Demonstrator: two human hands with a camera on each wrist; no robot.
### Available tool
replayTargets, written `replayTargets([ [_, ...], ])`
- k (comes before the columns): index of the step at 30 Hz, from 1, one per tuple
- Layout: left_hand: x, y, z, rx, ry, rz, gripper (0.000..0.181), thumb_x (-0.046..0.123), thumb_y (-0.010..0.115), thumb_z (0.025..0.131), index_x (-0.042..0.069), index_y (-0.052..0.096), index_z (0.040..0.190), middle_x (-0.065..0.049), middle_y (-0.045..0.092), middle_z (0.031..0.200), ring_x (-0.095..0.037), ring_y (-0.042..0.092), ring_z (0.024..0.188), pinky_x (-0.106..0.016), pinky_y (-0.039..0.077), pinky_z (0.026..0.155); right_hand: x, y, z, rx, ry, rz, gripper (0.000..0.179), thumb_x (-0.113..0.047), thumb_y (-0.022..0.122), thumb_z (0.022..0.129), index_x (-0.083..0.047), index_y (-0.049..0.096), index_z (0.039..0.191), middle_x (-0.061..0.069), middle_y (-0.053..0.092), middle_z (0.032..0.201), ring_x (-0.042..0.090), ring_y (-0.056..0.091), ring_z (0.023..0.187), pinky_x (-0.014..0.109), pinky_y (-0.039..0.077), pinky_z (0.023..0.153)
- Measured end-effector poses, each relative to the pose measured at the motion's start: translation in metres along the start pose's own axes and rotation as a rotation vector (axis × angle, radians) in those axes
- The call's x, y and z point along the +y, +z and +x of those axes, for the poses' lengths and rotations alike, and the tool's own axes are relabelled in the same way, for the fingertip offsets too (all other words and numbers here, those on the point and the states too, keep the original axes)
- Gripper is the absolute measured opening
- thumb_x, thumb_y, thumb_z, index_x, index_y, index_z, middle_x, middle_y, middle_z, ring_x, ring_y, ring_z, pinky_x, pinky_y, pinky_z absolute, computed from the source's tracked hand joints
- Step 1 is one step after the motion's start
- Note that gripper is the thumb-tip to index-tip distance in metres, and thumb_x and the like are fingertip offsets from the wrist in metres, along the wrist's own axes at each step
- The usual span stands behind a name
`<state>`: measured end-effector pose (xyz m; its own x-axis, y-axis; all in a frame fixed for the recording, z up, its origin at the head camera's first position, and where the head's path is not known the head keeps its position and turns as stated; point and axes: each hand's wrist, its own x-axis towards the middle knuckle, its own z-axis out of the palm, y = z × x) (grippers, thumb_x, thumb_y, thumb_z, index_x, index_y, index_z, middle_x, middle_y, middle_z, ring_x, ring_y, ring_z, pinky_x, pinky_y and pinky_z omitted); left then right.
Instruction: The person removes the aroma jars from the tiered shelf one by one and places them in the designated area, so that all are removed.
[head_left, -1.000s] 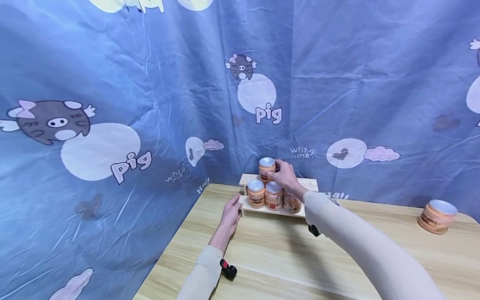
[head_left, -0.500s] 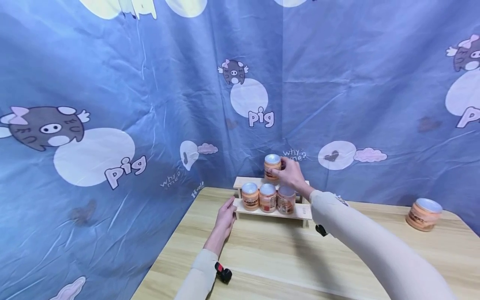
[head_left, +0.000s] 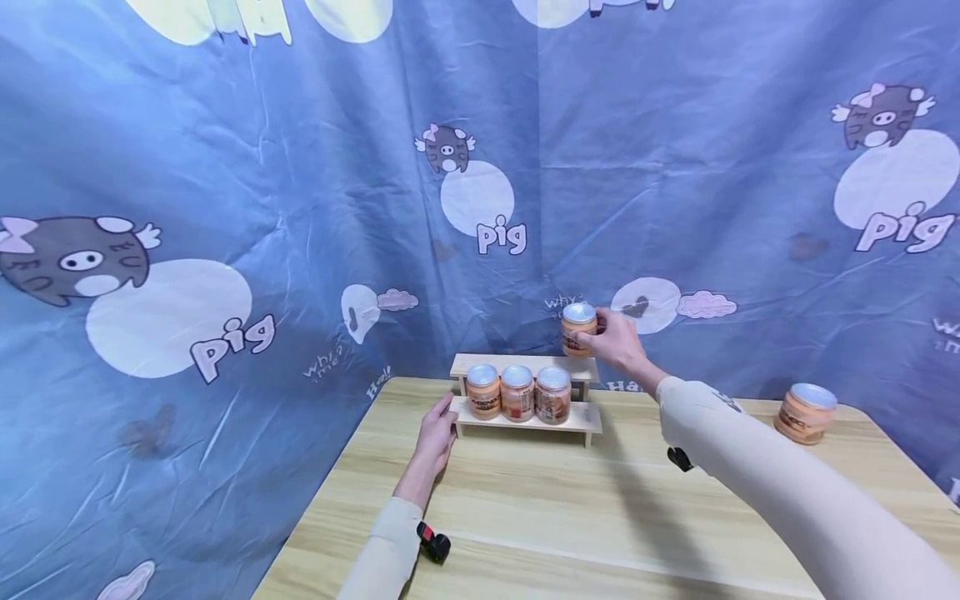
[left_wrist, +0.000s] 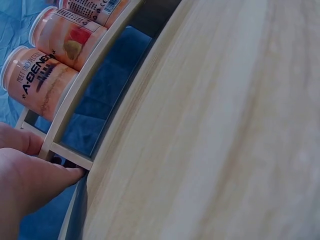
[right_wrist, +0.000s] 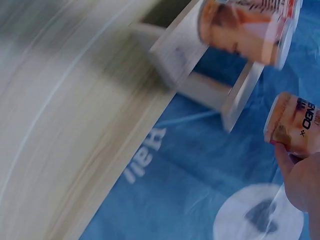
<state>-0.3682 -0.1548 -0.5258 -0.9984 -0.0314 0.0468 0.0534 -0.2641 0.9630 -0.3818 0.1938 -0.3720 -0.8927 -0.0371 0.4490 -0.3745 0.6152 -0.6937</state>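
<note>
And there was the right hand [head_left: 621,337], thumb and fingers clamped on a round orange jar with a silvery-white lid [head_left: 574,325], gripping it from its right side! That jar was up in the air, upright, just over the right end of the upper step [head_left: 583,371] of a pale two-tier wooden rack [head_left: 585,415]; the right wrist view showed a gap between jar and wood.

Over on the other side, well apart from its partner, the left hand [head_left: 435,433] had thumb and finger closed round the rack's left end, down at the lower step.

And look at that lower step: three matching orange jars [head_left: 517,396] stood upright in a row, side by side, dark lettering plain on the leftmost one in the left wrist view. A fifth, separate orange jar [head_left: 805,417] stood far to the right on the light wood-grain table [head_left: 517,508], near its back edge.

Cream sleeves [head_left: 780,475] covered both arms, a small black device [head_left: 433,543] sat at the left wrist, and behind everything hung a blue cloth printed with cartoon pigs [head_left: 600,208].
</note>
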Motion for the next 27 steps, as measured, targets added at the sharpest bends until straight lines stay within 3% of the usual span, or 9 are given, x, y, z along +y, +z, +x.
replayTargets([
  [12, -0.002, -0.001, -0.001, -0.009, 0.022, 0.015, 0.061, -0.009, 0.038, 0.098, -0.007, 0.025, 0.157, -0.035, 0.018, 0.159, -0.044, 0.023, 0.146, -0.051, 0.026, 0.117, 0.057, -0.056, -0.029, 0.089, 0.008, -0.118, 0.049, -0.019, 0.076, 0.090, 0.011, 0.060, 0.125, 0.032, 0.068, 0.111, 0.046, 0.066, 0.099, 0.056, 0.055, 0.086],
  [19, -0.001, 0.000, -0.003, -0.008, 0.000, -0.003, 0.061, -0.008, 0.039, 0.099, -0.004, 0.025, 0.158, -0.031, 0.016, 0.162, -0.041, 0.021, 0.148, -0.051, 0.024, 0.119, 0.093, -0.082, -0.056, 0.118, 0.068, -0.147, 0.061, -0.023, 0.074, 0.092, 0.014, 0.052, 0.135, 0.036, 0.063, 0.117, 0.048, 0.064, 0.101, 0.059, 0.055, 0.084],
  [27, -0.001, -0.001, -0.003, -0.008, -0.016, 0.006, 0.060, -0.008, 0.039, 0.100, -0.002, 0.025, 0.159, -0.029, 0.014, 0.163, -0.040, 0.019, 0.149, -0.051, 0.020, 0.119, 0.132, -0.100, -0.085, 0.213, 0.098, -0.223, 0.065, -0.026, 0.075, 0.090, 0.017, 0.051, 0.133, 0.040, 0.061, 0.118, 0.055, 0.060, 0.104, 0.063, 0.052, 0.085],
])
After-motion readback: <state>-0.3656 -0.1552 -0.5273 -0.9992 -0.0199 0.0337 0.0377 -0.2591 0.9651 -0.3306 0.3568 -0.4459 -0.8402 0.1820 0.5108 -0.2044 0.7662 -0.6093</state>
